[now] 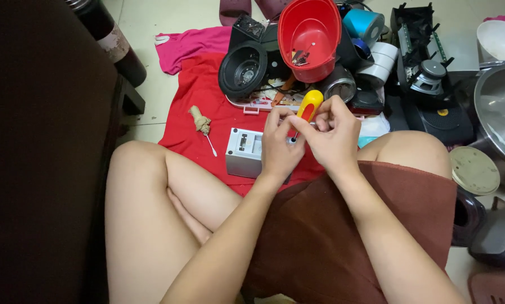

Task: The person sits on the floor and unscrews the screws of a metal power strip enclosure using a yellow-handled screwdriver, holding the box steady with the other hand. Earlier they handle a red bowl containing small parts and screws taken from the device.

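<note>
A red cloth (207,107) is spread on the tiled floor (151,34), and everything else is best placed against it. Off its right edge sit a steel bowl (503,112) and a black speaker chassis (427,73). At its far edge stand a black speaker cone housing (242,70) and a red plastic bowl (310,36) holding a few small dark parts, with rolls of tape (379,62) just to the right of that bowl. Near the cloth's near edge, in front of the person's crossed legs, lies a grey box-shaped casing (244,152). Towards the cloth's left side lies a small tool with a wrapped beige handle (200,121).

The left hand (279,147) rests on the casing's right end, fingers curled down and steadying it. The right hand (334,138) is closed around a screwdriver with a yellow and red handle (308,106), its tip planted on the casing between the two hands. Whether the tip sits in a screw head cannot be told.

The risk, as I judge it: the left fingers lie touching the tip, so a slip under pressure could jab them. The tilted shaft could also cam out and chew the screw, and a freed screw could roll into the cloth's folds.
</note>
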